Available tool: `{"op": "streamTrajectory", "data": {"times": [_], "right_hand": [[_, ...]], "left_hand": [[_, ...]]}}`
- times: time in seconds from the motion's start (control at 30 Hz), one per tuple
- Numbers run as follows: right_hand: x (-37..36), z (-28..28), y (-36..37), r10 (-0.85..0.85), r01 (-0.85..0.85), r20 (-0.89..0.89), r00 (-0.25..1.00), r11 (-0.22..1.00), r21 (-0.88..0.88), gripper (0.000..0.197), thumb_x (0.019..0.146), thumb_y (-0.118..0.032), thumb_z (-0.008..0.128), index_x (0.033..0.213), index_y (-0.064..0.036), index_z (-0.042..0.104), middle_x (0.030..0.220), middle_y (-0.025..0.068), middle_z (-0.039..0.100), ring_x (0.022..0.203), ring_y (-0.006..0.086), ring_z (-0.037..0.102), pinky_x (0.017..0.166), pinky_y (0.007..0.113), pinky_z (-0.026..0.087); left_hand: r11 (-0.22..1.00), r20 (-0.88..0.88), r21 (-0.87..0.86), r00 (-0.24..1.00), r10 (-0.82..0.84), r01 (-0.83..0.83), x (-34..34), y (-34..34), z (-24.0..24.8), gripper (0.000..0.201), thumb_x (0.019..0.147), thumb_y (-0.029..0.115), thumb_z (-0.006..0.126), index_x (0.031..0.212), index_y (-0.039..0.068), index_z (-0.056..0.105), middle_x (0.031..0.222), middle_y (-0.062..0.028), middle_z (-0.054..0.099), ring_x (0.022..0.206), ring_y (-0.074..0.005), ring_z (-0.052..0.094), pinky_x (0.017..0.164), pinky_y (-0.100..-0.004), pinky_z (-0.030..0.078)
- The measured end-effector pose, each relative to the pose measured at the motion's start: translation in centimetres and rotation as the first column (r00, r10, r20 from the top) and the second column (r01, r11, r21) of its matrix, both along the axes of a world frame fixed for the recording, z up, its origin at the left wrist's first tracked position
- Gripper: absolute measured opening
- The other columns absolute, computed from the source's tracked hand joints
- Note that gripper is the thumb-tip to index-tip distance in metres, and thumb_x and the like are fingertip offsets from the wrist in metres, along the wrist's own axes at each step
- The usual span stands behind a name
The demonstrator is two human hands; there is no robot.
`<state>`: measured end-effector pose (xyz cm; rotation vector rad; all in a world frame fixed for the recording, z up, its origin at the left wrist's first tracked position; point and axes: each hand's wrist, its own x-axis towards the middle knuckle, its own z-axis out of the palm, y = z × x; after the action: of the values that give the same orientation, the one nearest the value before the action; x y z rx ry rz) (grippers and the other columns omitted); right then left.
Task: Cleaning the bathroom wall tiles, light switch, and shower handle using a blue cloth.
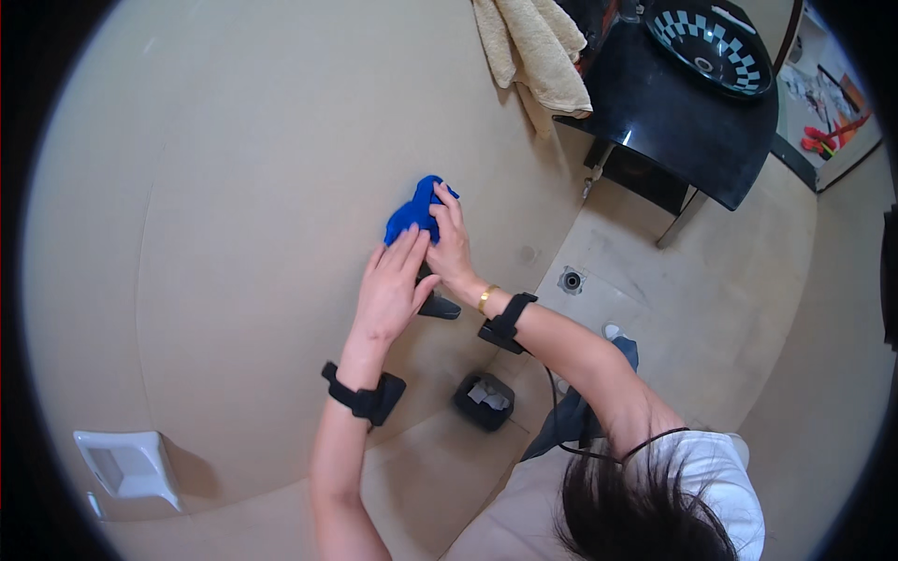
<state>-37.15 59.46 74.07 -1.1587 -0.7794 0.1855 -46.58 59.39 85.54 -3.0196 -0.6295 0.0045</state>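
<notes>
A crumpled blue cloth (408,217) lies against the beige wall in the middle of the head view. My right hand (453,251) has its fingers curled over the right side of the cloth. My left hand (391,288) is stretched out nearly flat, with its fingertips on the cloth's lower edge and the thumb apart. Just below the hands, a dark wall-side object (440,307) is partly hidden by them, and its kind is unclear. Both wrists wear black straps with small boxes, and a gold bracelet circles my right wrist.
A black washstand (655,122) with a patterned round basin (711,47) stands at upper right. Beige towels (538,56) hang beside it. A floor drain (572,280) and a dark waste bin (484,400) are below. A white soap dish (131,465) is fixed at lower left.
</notes>
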Motion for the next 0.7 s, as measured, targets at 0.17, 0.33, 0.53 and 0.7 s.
{"op": "streamTrajectory", "data": {"times": [0.17, 0.33, 0.53, 0.7], "right_hand": [[-0.7, 1.2, -2.5, 0.149, -0.150, -0.020, 0.989, 0.988, -0.037, 0.033, 0.068, -0.004, 0.046, 0.100, -0.0002, 0.048, 0.120, 0.0171, 0.043, 0.106, 0.0341, 0.044, 0.088, 0.039, 0.038], [-4.2, 3.2, -4.3, 0.227, -0.213, 0.297, 0.927, 0.974, -0.079, 0.027, 0.069, -0.008, 0.053, 0.095, -0.0021, 0.051, 0.113, 0.0157, 0.042, 0.111, 0.0343, 0.038, 0.092, 0.042, 0.034], [-6.5, 0.5, -4.7, 0.090, -0.010, 0.421, 0.902, 0.982, -0.189, 0.031, 0.066, -0.013, 0.067, 0.089, -0.0045, 0.049, 0.108, 0.0161, 0.043, 0.101, 0.0348, 0.045, 0.085, 0.043, 0.040], [-4.4, -2.4, -2.9, 0.070, -0.198, -0.392, 0.917, 0.934, -0.297, 0.023, 0.076, -0.009, 0.044, 0.094, 0.0046, 0.047, 0.086, 0.0210, 0.055, 0.082, 0.0377, 0.052, 0.076, 0.038, 0.043]], "left_hand": [[0.957, 0.579, -0.155, 0.763, 0.289, -0.245, -5.6, -2.3, -3.8, 0.032, 0.082, 0.007, 0.048, 0.113, -0.001, 0.049, 0.109, -0.0146, 0.052, 0.100, -0.0288, 0.050, 0.085, -0.0366, 0.040], [0.780, 0.693, -0.580, 0.361, 0.624, -0.236, -5.3, -4.3, -7.2, 0.030, 0.085, 0.007, 0.038, 0.112, -0.004, 0.046, 0.108, -0.0194, 0.051, 0.100, -0.0317, 0.050, 0.084, -0.0378, 0.039], [0.736, 0.628, -0.585, 0.384, 0.676, -0.340, -6.5, -4.7, -9.0, 0.035, 0.088, 0.015, 0.043, 0.117, -0.004, 0.042, 0.114, -0.0201, 0.046, 0.105, -0.0329, 0.046, 0.089, -0.0383, 0.036], [0.591, 0.480, -0.781, 0.413, 0.774, -0.202, -5.4, -5.9, -9.0, 0.041, 0.092, 0.022, 0.039, 0.126, -0.002, 0.035, 0.126, -0.0174, 0.039, 0.114, -0.0256, 0.043, 0.094, -0.0358, 0.035]]}}
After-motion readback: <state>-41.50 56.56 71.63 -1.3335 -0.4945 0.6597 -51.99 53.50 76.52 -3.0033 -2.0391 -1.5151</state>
